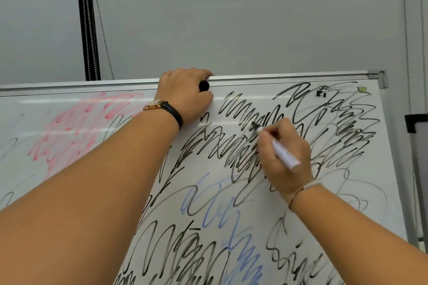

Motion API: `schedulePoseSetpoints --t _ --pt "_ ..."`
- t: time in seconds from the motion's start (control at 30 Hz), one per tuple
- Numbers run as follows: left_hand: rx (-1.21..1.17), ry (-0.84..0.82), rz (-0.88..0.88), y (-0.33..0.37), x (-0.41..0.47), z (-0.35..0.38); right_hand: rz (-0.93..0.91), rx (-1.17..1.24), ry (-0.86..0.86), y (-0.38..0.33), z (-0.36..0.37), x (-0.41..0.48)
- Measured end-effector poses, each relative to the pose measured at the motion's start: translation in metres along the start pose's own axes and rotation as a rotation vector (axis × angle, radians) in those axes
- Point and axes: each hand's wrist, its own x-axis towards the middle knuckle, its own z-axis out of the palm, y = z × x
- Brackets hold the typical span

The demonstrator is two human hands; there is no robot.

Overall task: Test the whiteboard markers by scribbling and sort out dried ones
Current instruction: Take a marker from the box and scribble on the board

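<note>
A whiteboard [69,127] fills the lower view, covered in black, blue and smeared red scribbles. My right hand [284,155] pinches a white marker [286,154] with its black tip [256,127] touching the board among dark black lines. My left hand [185,93] rests at the board's top rail [289,77], fingers hooked over the edge, and grips a black marker cap [204,86] whose round end shows between thumb and fingers. A watch with a black strap sits on my left wrist.
Behind the board hang grey roller blinds with bead chains [102,30] and a black window post [86,30]. At the right edge stands a second panel with a black corner clip [415,122]. The board's top right corner bracket [379,77] is in view.
</note>
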Motion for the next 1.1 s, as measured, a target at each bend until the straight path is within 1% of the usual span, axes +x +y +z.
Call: schedulePoseSetpoints --t 0.03,0.07,0.13,0.17,0.2,0.27,0.3,0.33,0.4,0.43,0.47,0.5,0.57,0.6,0.63,0.7,0.73,0.77,0.8,0.83,0.9,0.93,0.97,1.03,1.07,1.1 --pt "-0.001 -0.001 -0.002 0.000 0.000 0.000 0.003 -0.012 0.022 -0.001 0.001 0.003" --pt "-0.002 -0.005 -0.004 -0.001 0.000 0.000 -0.074 -0.059 -0.052 -0.006 0.004 0.003" --pt "-0.006 -0.023 0.000 -0.001 0.000 0.001 -0.262 -0.153 -0.269 -0.012 0.013 -0.008" --pt "-0.006 -0.028 0.002 -0.001 0.000 0.001 -0.314 -0.205 -0.301 -0.014 0.015 -0.008" --pt "-0.005 -0.030 0.004 0.000 0.000 0.001 -0.285 -0.244 -0.262 -0.014 0.014 -0.001" --pt "-0.002 -0.024 0.005 -0.001 0.000 0.000 -0.053 -0.223 -0.060 -0.015 0.008 0.019" --pt "0.001 -0.020 0.007 -0.001 0.000 0.000 0.019 -0.201 0.009 -0.013 0.007 0.024" --pt "0.000 -0.016 0.008 -0.001 0.000 0.000 -0.017 -0.205 0.003 -0.014 0.007 0.025" --pt "-0.002 -0.024 0.004 -0.001 0.000 0.000 -0.219 -0.255 -0.200 -0.019 0.017 0.015" --pt "-0.005 -0.028 0.000 0.000 0.000 0.001 -0.327 -0.290 -0.273 -0.018 0.022 0.007" --pt "-0.005 -0.029 -0.002 0.000 0.000 0.001 -0.373 -0.336 -0.280 -0.016 0.022 0.006" --pt "-0.002 -0.026 -0.003 0.000 0.000 0.000 -0.318 -0.371 -0.223 -0.013 0.020 0.013" --pt "-0.006 -0.009 -0.007 0.001 -0.001 0.000 -0.051 -0.357 0.024 -0.009 0.013 0.032" --pt "-0.010 0.000 -0.008 0.001 -0.001 0.000 0.021 -0.324 0.090 -0.009 0.012 0.037" --pt "-0.013 0.003 -0.009 0.001 -0.001 0.000 -0.012 -0.316 0.057 -0.010 0.013 0.037" --pt "-0.009 -0.003 -0.012 0.001 -0.001 0.001 -0.278 -0.345 -0.166 -0.015 0.025 0.028" --pt "-0.008 -0.008 -0.009 0.001 0.000 0.002 -0.394 -0.352 -0.246 -0.017 0.030 0.025" --pt "-0.006 -0.011 -0.008 0.001 -0.001 0.002 -0.440 -0.362 -0.260 -0.017 0.030 0.029" --pt "-0.006 -0.009 -0.010 0.001 -0.001 0.002 -0.402 -0.379 -0.212 -0.016 0.027 0.039" --pt "-0.008 -0.001 -0.015 0.002 -0.001 0.002 -0.291 -0.391 -0.098 -0.015 0.023 0.051" --pt "-0.017 0.016 -0.019 0.002 -0.002 0.002 -0.043 -0.332 0.141 -0.013 0.015 0.067" --pt "-0.020 0.018 -0.020 0.003 -0.003 0.001 -0.017 -0.275 0.163 -0.011 0.014 0.068" --pt "-0.016 0.014 -0.019 0.003 -0.003 0.001 -0.046 -0.203 0.112 -0.011 0.017 0.067" --pt "-0.002 0.005 -0.006 0.004 -0.003 0.001 -0.131 -0.100 -0.041 -0.015 0.022 0.060" --pt "0.001 0.004 -0.006 0.004 -0.003 0.001 -0.153 -0.108 -0.052 -0.016 0.023 0.061" --pt "0.000 0.006 -0.010 0.004 -0.003 0.001 -0.133 -0.133 0.002 -0.015 0.022 0.065"
